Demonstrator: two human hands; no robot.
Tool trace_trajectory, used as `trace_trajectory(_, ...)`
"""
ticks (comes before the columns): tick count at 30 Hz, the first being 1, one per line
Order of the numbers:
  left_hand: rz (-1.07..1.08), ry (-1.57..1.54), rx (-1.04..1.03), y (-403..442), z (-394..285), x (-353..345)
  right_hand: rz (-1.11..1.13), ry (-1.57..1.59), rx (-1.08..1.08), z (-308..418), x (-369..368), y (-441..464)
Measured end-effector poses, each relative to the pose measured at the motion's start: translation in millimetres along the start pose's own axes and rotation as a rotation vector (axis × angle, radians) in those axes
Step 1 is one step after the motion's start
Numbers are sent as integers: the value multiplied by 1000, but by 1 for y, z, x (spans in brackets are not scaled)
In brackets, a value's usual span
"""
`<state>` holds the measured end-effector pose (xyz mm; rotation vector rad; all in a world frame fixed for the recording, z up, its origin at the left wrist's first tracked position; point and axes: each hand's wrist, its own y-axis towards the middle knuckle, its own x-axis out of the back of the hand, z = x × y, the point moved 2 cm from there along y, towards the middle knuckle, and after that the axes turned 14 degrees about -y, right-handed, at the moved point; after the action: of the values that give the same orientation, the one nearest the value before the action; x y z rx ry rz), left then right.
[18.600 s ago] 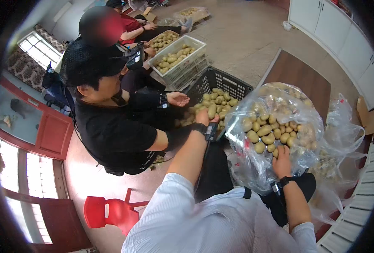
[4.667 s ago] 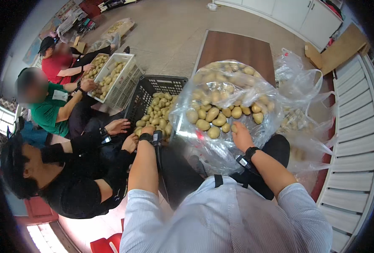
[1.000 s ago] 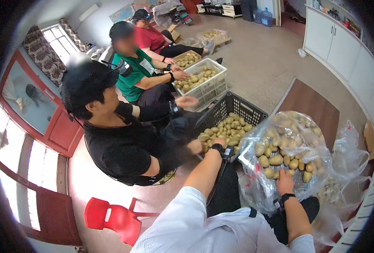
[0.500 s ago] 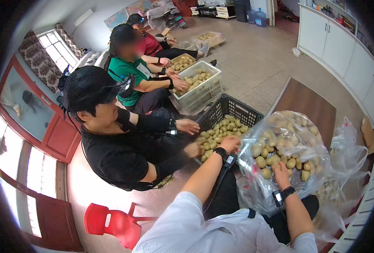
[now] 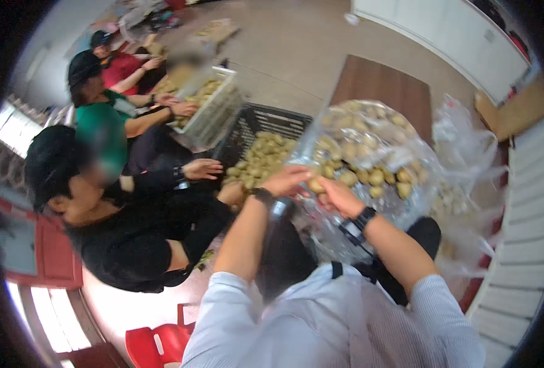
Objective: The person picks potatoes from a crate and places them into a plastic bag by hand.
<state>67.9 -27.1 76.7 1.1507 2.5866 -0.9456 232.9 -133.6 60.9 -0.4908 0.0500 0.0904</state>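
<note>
My right hand (image 5: 340, 197) is closed on an olive-brown, egg-shaped kiwifruit (image 5: 315, 184) at the near left edge of a clear plastic bag. My left hand (image 5: 289, 180) is close beside that fruit, fingers stretched out; blur hides whether it touches. Many kiwifruit (image 5: 376, 177) lie inside the clear plastic bag (image 5: 407, 211), partly covered by its film. Left of my hands stands a black slatted crate (image 5: 276, 116) with more kiwifruit (image 5: 261, 156) in it. A co-worker's hand (image 5: 203, 169) is over that crate's left side, and their other hand (image 5: 231, 195) is at its near edge.
Beyond the black crate, co-workers sit by a white crate (image 5: 214, 116) of fruit. A brown board (image 5: 379, 86) lies behind the bag. Crumpled plastic (image 5: 465, 147) and a cardboard box (image 5: 520, 110) are on the right. A red chair (image 5: 161, 345) stands at lower left.
My right hand has moved out from among the fruit in the bag with a kiwifruit, toward my left hand. The two hands are now close together. The view has shifted, so the scene sits further left.
</note>
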Motion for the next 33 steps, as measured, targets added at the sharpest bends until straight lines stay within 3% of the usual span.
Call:
trace_trajectory(2,95,82,38,16,10,14,-102,-313,125,-6,0,5)
trace_trajectory(4,138,46,83,11,5,10,-102,-302,88,-9,-3,3)
trace_trajectory(9,9,9,141,14,7,19,-123,-185,30,-10,-3,-3)
trace_trajectory(11,-32,-33,127,13,8,23,-365,-521,264,-28,14,5)
trace_trajectory(12,-71,-71,106,13,7,27,-365,-520,262,-37,22,6)
trace_trajectory(14,-98,-79,79,11,7,34,-652,-773,351,-47,42,1)
trace_trajectory(18,-168,-107,-10,19,13,60,-650,-919,333,-57,67,-15)
trace_trajectory(20,-371,-208,-70,14,11,63,-595,-1131,444,-60,66,-22)
trace_trajectory(25,-538,-257,-53,5,12,76,-512,-1286,473,-68,49,-24)
trace_trajectory(28,-568,-159,-61,21,37,124,-458,-1332,481,-56,37,-35)
trace_trajectory(29,-576,145,-106,29,46,148,-430,-1375,485,-53,34,-36)
trace_trajectory(32,-568,393,-122,59,85,214,-407,-1432,452,-58,34,-33)
trace_trajectory(33,-538,828,-172,54,81,211,-407,-1433,453,-59,35,-33)
